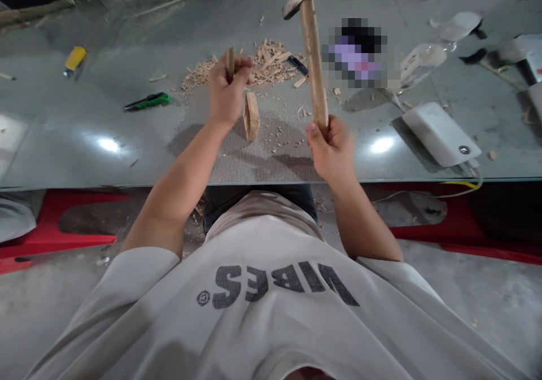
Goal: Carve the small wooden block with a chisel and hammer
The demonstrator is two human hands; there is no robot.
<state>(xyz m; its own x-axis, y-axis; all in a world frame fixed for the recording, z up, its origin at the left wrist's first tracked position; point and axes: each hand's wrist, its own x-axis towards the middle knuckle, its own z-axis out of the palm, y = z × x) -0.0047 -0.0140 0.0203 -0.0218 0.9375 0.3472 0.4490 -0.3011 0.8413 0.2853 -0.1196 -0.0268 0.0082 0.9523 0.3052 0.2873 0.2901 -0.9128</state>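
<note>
My right hand [334,148] is closed around the lower end of a hammer's [314,58] pale wooden handle. The hammer stands raised, its dark head at the top edge of the view. A short brownish rod [231,65] sticks up out of my closed left hand [228,92]; its lower end is hidden, so its kind is unclear. Just below and right of that hand is a small carved wood block [251,116] on the table. Behind the left hand lies a heap of wood chips [271,58], with a dark blue pen-like object [297,64] at its right side.
A green utility knife [148,102] and a yellow-handled tool [75,61] lie to the left on the glass-topped table [190,162]. Rightward are a blurred-out purple and black item [355,52], clear plastic pieces [423,58] and a white box with a cable [440,134]. Red stools flank below.
</note>
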